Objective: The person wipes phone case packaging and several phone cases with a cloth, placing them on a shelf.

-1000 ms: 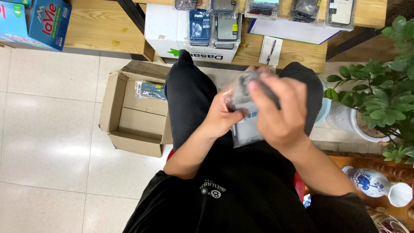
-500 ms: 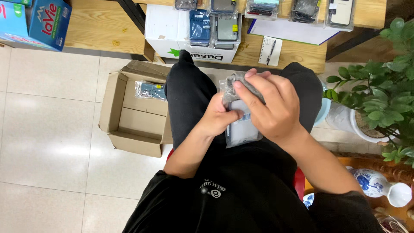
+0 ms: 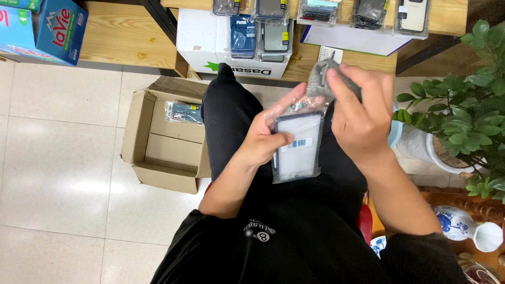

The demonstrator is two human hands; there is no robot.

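A phone case in a clear plastic bag (image 3: 297, 150) rests over my lap, its white back and barcode sticker facing up. My left hand (image 3: 265, 139) grips the bag along its left edge, thumb on the front. My right hand (image 3: 360, 113) is just above and to the right of it, fingers closed on a crumpled grey cloth (image 3: 322, 79) near the bag's top. I sit in black trousers and a black shirt.
An open cardboard box (image 3: 158, 142) on the tiled floor at my left holds one bagged case (image 3: 184, 111). Ahead stand a white carton (image 3: 210, 42) and a wooden shelf with several bagged cases. A potted plant (image 3: 457, 121) and a blue-and-white vase (image 3: 463, 223) are at my right.
My right hand lifted off the bagged case and moved up and right with the grey cloth, uncovering the case's white back. My left hand kept its hold.
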